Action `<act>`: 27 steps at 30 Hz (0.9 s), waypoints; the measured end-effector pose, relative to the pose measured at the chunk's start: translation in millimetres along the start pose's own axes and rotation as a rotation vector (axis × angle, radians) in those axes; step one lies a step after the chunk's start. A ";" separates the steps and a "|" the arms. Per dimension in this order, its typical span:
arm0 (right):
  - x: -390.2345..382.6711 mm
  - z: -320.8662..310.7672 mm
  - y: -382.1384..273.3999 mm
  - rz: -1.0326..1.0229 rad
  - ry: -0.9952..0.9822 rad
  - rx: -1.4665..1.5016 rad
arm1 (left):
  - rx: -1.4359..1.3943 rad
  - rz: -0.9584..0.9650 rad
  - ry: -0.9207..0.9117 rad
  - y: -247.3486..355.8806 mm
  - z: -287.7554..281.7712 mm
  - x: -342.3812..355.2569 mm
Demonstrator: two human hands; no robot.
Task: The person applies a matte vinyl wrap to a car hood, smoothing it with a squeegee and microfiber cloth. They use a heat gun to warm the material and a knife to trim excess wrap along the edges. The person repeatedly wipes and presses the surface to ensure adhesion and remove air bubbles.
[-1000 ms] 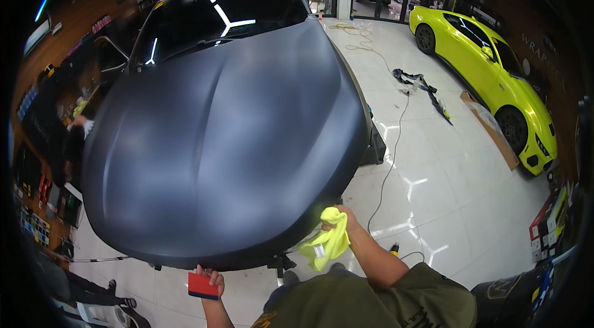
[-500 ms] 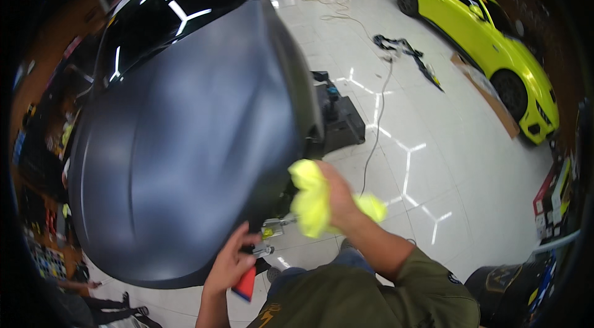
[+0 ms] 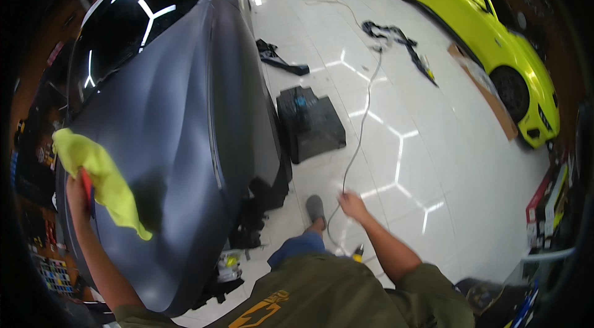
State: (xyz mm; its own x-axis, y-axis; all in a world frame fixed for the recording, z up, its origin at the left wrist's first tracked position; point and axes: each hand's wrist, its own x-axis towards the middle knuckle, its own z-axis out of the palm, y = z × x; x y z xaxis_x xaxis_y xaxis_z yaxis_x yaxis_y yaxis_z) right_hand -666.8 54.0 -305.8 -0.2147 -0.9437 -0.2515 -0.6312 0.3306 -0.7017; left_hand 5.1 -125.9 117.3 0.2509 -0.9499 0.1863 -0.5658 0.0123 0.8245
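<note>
My left hand [image 3: 77, 198] is over the hood of the dark satin-grey car [image 3: 185, 142], closed on a bright yellow-green cloth [image 3: 102, 173]. A red and blue squeegee [image 3: 86, 187] shows in the same hand. The cloth hangs loosely across the hood, and its lower end falls to the right. My right hand [image 3: 354, 206] is out over the floor on the right, fingers curled and nothing visible in them. A thin grey cable [image 3: 362, 136] runs behind its fingertips; I see no grip on it.
A black box-like piece [image 3: 318, 130] lies beside the car, with black strips [image 3: 281, 59] behind it. More black material [image 3: 402, 49] is farther off on the tiles. At the right stands a lime-green car [image 3: 473, 31] with a cardboard piece [image 3: 495, 102] beside it. Long boxes [image 3: 544, 201] are at the right edge.
The cloth has passed from my right hand to my left, which also keeps the squeegee. My left hand has moved left over the hood. My right hand has moved right and down.
</note>
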 end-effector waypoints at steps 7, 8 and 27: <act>-111.5 -7.6 242.6 0.541 -0.914 -0.039 | 0.668 -0.085 0.321 -79.4 123.2 86.3; -113.3 -23.8 241.5 0.604 -0.778 0.120 | 0.715 -0.091 0.352 -71.3 151.2 94.4; 411.4 -132.1 118.8 -0.180 -0.701 0.013 | 1.260 -0.112 0.688 -39.0 74.9 195.9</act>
State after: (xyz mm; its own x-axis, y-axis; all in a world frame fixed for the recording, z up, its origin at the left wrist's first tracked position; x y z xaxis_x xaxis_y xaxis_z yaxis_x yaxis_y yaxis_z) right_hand -928.5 -296.1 -404.6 0.4227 -0.7578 -0.4970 -0.6021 0.1751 -0.7790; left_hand 17.4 -335.9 81.7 0.4567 -0.5860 0.6694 -0.7314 -0.6757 -0.0925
